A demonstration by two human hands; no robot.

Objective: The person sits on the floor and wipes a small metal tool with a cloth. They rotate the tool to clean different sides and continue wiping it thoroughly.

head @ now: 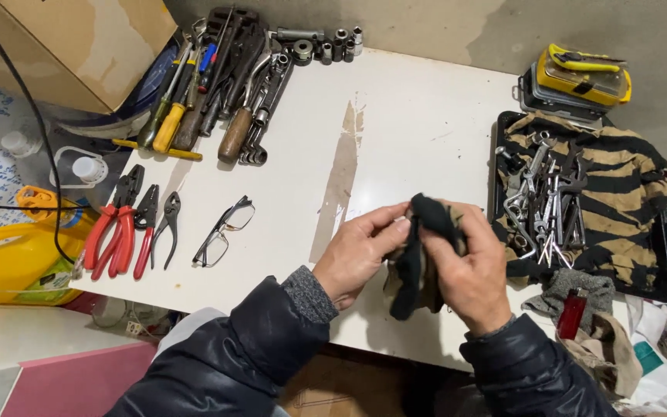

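— Fingers first: what have they got?

— From my feed, the right hand (474, 266) is clenched around a black rag (418, 262), fingers curled over its top. The left hand (360, 255) pinches the same rag from the other side, thumb and fingertips (397, 225) pressed to the cloth.

— Which way does the rag run?

— Long axis roughly upright in my view: bunched top end away from me, loose tail hanging toward the near edge of the white table (395, 123). It sits just above that edge, between both hands.

— Anything you can't make out?

— I can't tell whether something is wrapped inside; the cloth and the right palm cover it. A tan patch shows in the folds. Further out, right: a black tray (496, 158) with a striped cloth (619, 185) under a heap of wrenches (546, 201), its far side cut off. Left: glasses (224, 230) and red-handled pliers (117, 228).
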